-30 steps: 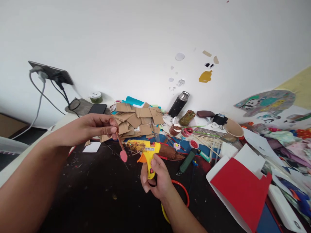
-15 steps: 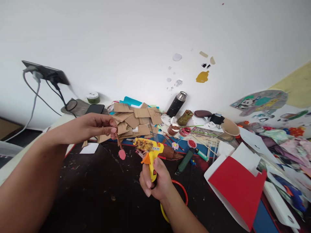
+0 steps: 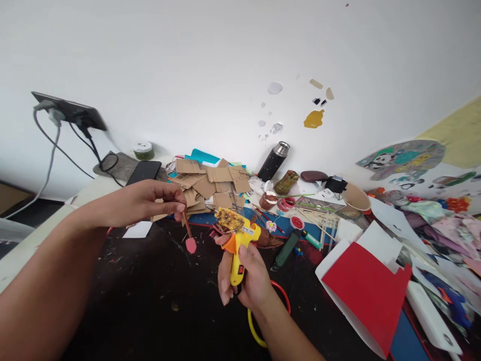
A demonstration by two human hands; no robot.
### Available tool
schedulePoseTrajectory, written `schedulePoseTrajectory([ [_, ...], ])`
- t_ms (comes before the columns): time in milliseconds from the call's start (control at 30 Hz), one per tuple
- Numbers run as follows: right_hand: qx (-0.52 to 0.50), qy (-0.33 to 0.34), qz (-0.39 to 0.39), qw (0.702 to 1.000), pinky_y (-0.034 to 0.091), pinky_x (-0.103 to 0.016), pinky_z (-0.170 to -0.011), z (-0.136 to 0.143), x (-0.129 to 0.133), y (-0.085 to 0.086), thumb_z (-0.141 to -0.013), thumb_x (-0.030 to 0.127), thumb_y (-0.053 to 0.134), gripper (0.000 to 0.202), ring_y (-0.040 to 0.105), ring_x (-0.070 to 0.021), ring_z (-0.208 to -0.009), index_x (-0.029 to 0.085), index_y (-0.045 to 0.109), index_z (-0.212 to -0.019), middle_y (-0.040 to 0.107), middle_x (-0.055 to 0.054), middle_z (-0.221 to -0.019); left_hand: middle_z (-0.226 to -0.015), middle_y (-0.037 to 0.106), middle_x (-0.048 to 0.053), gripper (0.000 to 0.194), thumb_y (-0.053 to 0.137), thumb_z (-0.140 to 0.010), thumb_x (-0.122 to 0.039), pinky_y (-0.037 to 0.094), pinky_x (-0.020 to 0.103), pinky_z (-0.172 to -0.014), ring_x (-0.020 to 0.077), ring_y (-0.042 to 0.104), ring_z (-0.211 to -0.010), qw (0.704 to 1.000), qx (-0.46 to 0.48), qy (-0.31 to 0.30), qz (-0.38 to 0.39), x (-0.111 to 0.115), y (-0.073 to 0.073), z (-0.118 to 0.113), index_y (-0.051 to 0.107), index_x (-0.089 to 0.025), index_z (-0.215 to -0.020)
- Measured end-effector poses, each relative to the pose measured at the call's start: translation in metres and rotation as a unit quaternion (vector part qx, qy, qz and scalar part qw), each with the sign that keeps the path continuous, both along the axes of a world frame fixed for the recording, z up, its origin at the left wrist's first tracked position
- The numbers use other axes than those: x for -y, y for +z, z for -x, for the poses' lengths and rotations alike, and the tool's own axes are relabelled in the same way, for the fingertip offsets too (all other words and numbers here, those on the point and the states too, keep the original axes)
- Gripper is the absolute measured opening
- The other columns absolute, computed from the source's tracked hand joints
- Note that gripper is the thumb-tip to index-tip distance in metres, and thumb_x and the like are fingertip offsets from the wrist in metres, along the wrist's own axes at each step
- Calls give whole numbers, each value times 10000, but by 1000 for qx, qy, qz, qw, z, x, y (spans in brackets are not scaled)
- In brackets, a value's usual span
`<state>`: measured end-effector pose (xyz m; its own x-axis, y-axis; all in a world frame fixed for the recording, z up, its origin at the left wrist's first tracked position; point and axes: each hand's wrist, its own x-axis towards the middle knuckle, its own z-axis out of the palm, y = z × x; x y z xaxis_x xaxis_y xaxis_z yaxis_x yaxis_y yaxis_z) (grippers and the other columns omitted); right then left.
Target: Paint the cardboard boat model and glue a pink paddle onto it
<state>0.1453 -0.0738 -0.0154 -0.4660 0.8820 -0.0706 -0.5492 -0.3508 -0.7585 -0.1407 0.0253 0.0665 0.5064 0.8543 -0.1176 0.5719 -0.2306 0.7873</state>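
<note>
Between thumb and fingers, my left hand (image 3: 156, 203) pinches a thin brown stick (image 3: 188, 228) by its upper end. At the stick's lower tip is a small pink many-sided piece (image 3: 191, 245), hanging over the dark tabletop. My right hand (image 3: 257, 278) is wrapped round the handle of a yellow hot glue gun (image 3: 238, 263), with fingers by its orange trigger (image 3: 230, 244). The gun's front is stained brown and points up and left, apart from the stick. Under the right wrist lies a red and yellow ring-shaped handle (image 3: 252, 328), partly hidden.
Cut cardboard pieces (image 3: 216, 183) are heaped at the back, with a black flask (image 3: 274, 163) and paint pots (image 3: 268, 200) to their right. A green-handled tool (image 3: 287, 250) and red card (image 3: 368, 296) lie rightward. Cables hang from a wall socket (image 3: 69, 110).
My right hand has shifted the glue gun slightly right, its nozzle now farther from the stick. My left hand has moved slightly right and down with the stick.
</note>
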Motion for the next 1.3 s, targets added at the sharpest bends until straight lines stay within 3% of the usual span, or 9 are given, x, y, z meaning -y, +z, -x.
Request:
schedulePoseTrajectory([
  [133,61,-36,0,998,339,-184,-343,5,-1,-5,-981,687,684,585,558,-131,-327,125,746,-1130,623,30,-462,-800,702,-5,401,603,-995,-570,418,254,-652,152,560,-710,999,-5,-23,36,0,-1,-1,773,-209,-955],
  [367,174,-41,-20,984,375,-189,-388,5,3,-7,-955,719,698,638,537,-110,-336,101,758,-1104,645,24,-476,-902,793,23,406,595,-997,-577,488,288,-782,191,678,-861,998,-9,-30,50,2,0,-6,765,-210,-961],
  [633,262,-21,-35,964,355,-193,-416,4,7,-1,-940,784,644,690,446,-85,-347,110,780,-1003,603,36,-452,-893,780,-2,408,611,-971,-600,495,269,-764,193,667,-849,998,-34,-28,54,4,1,-8,773,-226,-975],
  [1300,289,-33,-23,956,303,-207,-396,4,10,1,-933,799,630,675,381,-83,-339,133,740,-926,562,47,-433,-870,776,-25,349,603,-985,-540,467,255,-735,173,663,-801,997,-54,-40,38,6,1,-9,786,-244,-979],
])
